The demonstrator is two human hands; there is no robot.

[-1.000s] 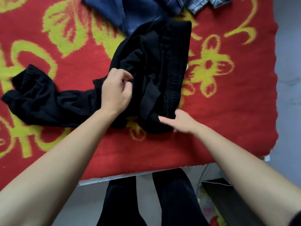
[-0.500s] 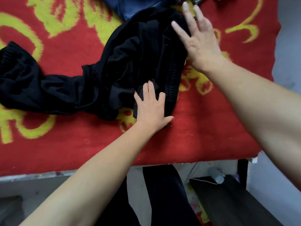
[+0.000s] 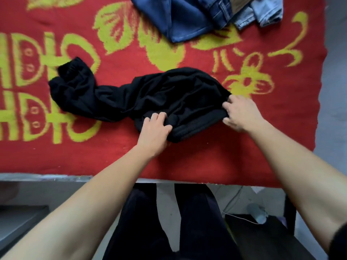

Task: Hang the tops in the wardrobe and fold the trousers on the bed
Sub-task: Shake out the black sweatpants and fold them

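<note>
Black trousers point(image 3: 150, 96) lie crumpled across the red blanket point(image 3: 206, 158), with the legs trailing left to cuffs at the far left and the ribbed waistband nearest me. My left hand point(image 3: 155, 128) grips the waistband at its left end, fingers curled into the cloth. My right hand point(image 3: 238, 113) grips the waistband's right end, fingers bent round the fabric. Folded blue jeans point(image 3: 178, 17) lie at the top of the bed, with a lighter denim piece point(image 3: 262, 14) beside them.
The bed's front edge point(image 3: 56, 178) runs across the frame below my arms. The blanket's right edge point(image 3: 319, 109) meets grey floor. A dark low table point(image 3: 262, 239) with a small grey object and a white cable stands on the floor at lower right.
The waistband has been turned toward me and pulled flatter. My left hand went from pressing flat to gripping the band. My right hand came down from the top to the band's right end.
</note>
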